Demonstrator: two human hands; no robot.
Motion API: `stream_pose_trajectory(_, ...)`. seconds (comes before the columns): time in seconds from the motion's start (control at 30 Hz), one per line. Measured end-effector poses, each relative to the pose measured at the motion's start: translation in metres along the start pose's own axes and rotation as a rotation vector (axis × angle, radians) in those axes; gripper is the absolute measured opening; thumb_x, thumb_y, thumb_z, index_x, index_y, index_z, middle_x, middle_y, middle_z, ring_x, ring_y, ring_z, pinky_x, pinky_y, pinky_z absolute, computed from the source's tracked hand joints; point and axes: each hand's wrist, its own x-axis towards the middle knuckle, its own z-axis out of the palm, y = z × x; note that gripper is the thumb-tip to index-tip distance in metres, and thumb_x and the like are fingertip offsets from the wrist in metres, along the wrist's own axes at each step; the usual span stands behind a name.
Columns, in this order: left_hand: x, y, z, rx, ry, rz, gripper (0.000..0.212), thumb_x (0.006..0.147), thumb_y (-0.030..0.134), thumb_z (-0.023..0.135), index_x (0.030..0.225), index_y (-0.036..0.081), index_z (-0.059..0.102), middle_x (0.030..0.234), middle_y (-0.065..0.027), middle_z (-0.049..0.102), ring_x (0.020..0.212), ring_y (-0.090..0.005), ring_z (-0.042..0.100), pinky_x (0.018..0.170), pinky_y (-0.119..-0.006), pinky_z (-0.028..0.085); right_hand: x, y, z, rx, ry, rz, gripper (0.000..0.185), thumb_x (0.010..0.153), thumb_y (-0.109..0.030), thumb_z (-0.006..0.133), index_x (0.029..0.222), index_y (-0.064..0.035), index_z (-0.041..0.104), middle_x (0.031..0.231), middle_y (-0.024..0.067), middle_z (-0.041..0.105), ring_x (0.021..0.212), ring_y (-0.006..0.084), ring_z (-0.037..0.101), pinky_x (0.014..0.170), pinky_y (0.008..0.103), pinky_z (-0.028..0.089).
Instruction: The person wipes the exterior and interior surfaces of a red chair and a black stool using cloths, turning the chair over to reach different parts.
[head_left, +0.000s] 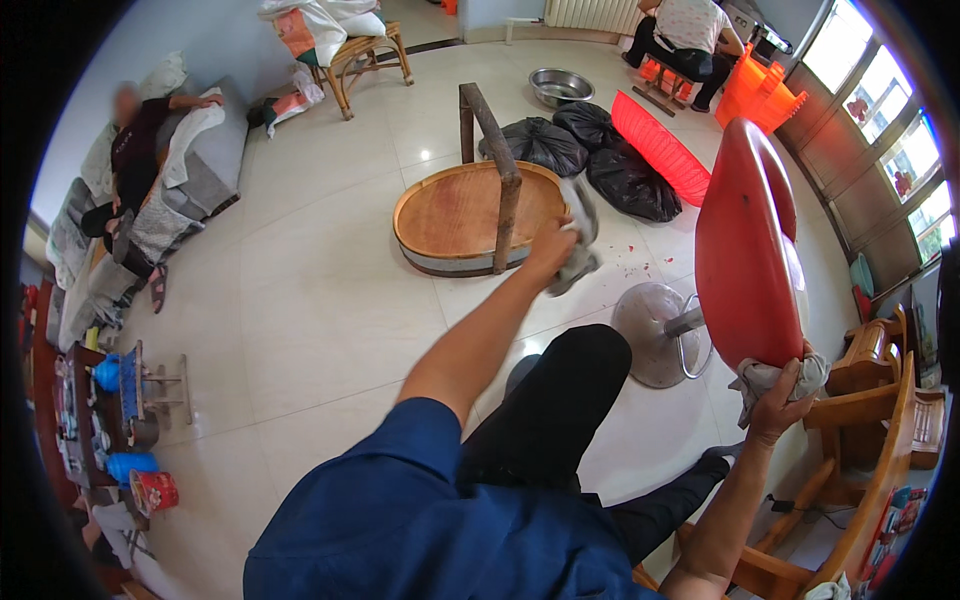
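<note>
My left hand (552, 253) is shut on a blurred grey-white cloth (576, 262), held out in front of me. It appears near the right rim of an oval wooden tub (480, 199) with a tall brown handle (504, 169); I cannot tell if it touches. At the right, my right hand (781, 409) grips a grey cloth (769, 375) pressed to the lower edge of a red padded bar stool seat (746, 247). The stool tilts on its round metal base (652, 330), and a footrest loop (697, 352) sticks out from its post.
Black plastic bags (630, 180), a red woven tray (664, 150) and a steel basin (561, 86) lie beyond the tub. Red scraps (637, 268) dot the tiles. One person (139, 142) sits on the sofa, another (686, 37) near orange plastic stools (754, 94). A wooden chair (862, 450) stands right.
</note>
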Motion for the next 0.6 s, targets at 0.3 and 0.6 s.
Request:
stream_pose_trajectory(0.3, 0.012, 0.029, -0.063, 0.67, 0.065, 0.232, 0.066, 0.093, 0.029, 0.064, 0.153, 0.008, 0.048, 0.113, -0.0274, 0.072, 0.103, -0.042, 0.071, 0.091, -0.046, 0.056, 0.001, 0.008, -0.013, -0.035, 0.023, -0.031, 0.033, 0.105, -0.015, 0.053, 0.132, 0.003, 0.06, 0.126, 0.0174, 0.065, 0.117, 0.0275, 0.062, 0.104, 0.0419, 0.05)
stream_pose_trajectory(0.6, 0.001, 0.012, -0.043, 0.618, 0.222, 0.209, 0.07, 0.09, 0.036, 0.069, 0.151, 0.008, 0.049, 0.113, -0.0303, 0.071, 0.102, -0.0443, 0.072, 0.09, -0.049, 0.056, 0.005, 0.007, -0.008, -0.061, 0.018, -0.095, 0.033, 0.105, -0.014, 0.052, 0.132, 0.0037, 0.06, 0.127, 0.0174, 0.065, 0.117, 0.0283, 0.062, 0.105, 0.0417, 0.048)
